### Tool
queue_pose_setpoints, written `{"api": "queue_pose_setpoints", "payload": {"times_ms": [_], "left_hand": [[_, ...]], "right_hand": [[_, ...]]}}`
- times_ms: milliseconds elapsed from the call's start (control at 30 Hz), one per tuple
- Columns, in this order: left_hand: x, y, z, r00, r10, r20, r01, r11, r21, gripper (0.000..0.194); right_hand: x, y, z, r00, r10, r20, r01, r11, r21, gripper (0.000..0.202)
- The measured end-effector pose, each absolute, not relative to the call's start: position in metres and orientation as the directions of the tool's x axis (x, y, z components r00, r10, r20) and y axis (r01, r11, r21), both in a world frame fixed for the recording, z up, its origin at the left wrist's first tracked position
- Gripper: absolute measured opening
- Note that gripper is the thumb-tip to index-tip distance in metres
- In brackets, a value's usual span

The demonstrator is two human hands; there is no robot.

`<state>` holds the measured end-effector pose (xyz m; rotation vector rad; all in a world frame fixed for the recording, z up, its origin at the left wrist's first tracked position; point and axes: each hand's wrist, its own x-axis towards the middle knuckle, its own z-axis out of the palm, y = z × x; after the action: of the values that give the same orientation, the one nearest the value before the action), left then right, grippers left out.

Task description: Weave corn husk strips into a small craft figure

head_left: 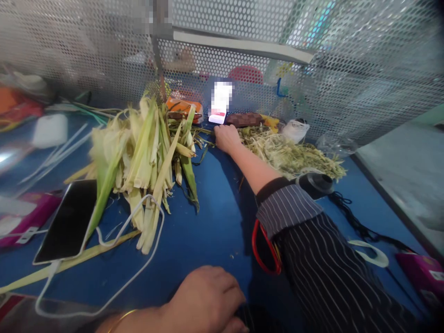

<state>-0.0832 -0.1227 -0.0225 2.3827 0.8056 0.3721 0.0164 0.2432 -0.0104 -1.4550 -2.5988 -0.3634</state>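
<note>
My right hand [228, 138] reaches to the back of the table, just below a lit phone screen [218, 107]. Its fingertips point away from me and are mostly hidden, so I cannot see what they hold, if anything. Left of it lies a large heap of pale green and yellow corn husks [147, 152]. A pile of shredded, dry fibres [284, 155] sits to its right, under and beyond my forearm. Close to my body, my left hand [210, 298] rests low at the table's near edge, fingers curled under, the palm hidden.
A dark phone [69, 222] with a white cable [157, 240] lies at left on the blue table [211, 217]. An orange packet [185, 108] stands at the back before a perforated metal screen [222, 55]. Beside my right sleeve are a red loop [255, 245] and a black cylinder [315, 184].
</note>
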Motion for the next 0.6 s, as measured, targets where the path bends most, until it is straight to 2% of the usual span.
{"api": "queue_pose_setpoints", "payload": {"times_ms": [133,233,433,500,600], "left_hand": [[-0.084,-0.122,-0.014,0.779,0.625,0.048,0.464,-0.625,0.628,0.03],[-0.085,-0.12,-0.001,0.769,0.639,0.001,0.49,-0.591,0.641,0.024],[-0.087,-0.118,0.015,0.755,0.65,-0.083,0.534,-0.537,0.652,0.026],[-0.087,-0.119,0.015,0.75,0.657,-0.078,0.532,-0.529,0.662,0.026],[-0.087,-0.119,0.012,0.731,0.679,-0.059,0.539,-0.522,0.661,0.025]], "right_hand": [[0.015,0.223,-0.006,-0.529,0.84,0.12,0.848,0.519,0.11,0.05],[0.021,0.207,0.001,-0.439,0.896,0.066,0.891,0.425,0.158,0.044],[0.064,0.165,0.023,-0.191,0.972,0.133,0.957,0.155,0.244,0.027],[0.079,0.148,0.032,-0.173,0.974,0.147,0.96,0.134,0.244,0.027],[0.086,0.128,0.041,-0.225,0.96,0.166,0.961,0.19,0.202,0.036]]}}
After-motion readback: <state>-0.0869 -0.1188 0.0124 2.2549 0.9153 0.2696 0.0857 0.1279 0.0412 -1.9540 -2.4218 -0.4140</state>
